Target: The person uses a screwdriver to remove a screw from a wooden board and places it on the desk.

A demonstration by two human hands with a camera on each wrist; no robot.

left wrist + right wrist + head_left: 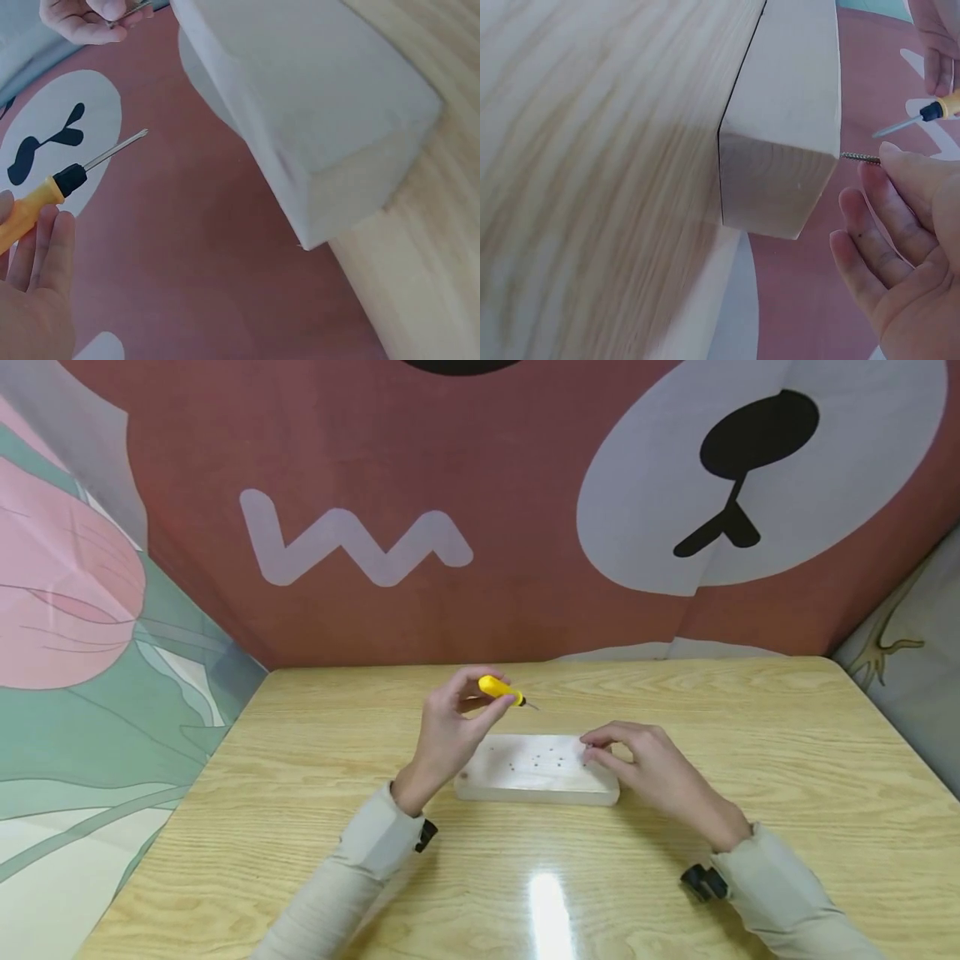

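A pale wooden block point(536, 795) lies on the table, with several small dark holes or marks on its top face. My left hand point(448, 727) grips a yellow screwdriver point(495, 687) by its handle, above the block; the metal tip point(120, 148) points away from the hand and touches nothing. Over the block's right end, my right hand point(660, 768) pinches a threaded screw point(860, 157) between thumb and index finger. The screw's point is at the top face of the block in the right wrist view; whether it sits in a hole cannot be seen.
The light wood-grain table point(300, 827) reaches back to a printed cloth point(420, 618) with a cartoon animal face. Cloth with printed flowers hangs at the left side. A dark wrist camera point(703, 882) sits by the right sleeve, and another point(426, 836) under the left.
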